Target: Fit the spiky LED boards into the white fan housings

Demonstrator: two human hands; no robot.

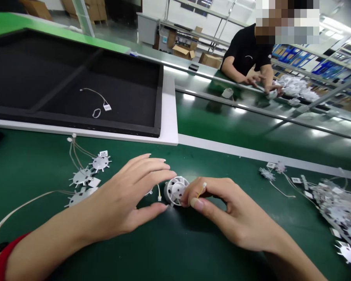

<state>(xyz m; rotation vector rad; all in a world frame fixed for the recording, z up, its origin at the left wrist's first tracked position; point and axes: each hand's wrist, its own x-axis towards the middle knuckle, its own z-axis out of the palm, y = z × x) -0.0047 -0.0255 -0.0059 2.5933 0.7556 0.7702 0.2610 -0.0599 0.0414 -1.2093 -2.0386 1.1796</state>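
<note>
A small white round plastic housing (176, 189) lies on the green mat between my hands. My left hand (128, 197) rests beside it with fingers stretched out, the fingertips touching its left side. My right hand (222, 207) is closed in a pinch on a thin yellow wire with a white connector (202, 188) right at the housing's edge. Another short white wire end (158, 194) pokes out under my left fingers.
Spiky round metal discs on wires (86, 177) lie left of my hands, and a heap of them (339, 207) sits at the right. A black framed tray (76, 84) holding a loose wire is behind. A person in black works across the conveyor (248, 50).
</note>
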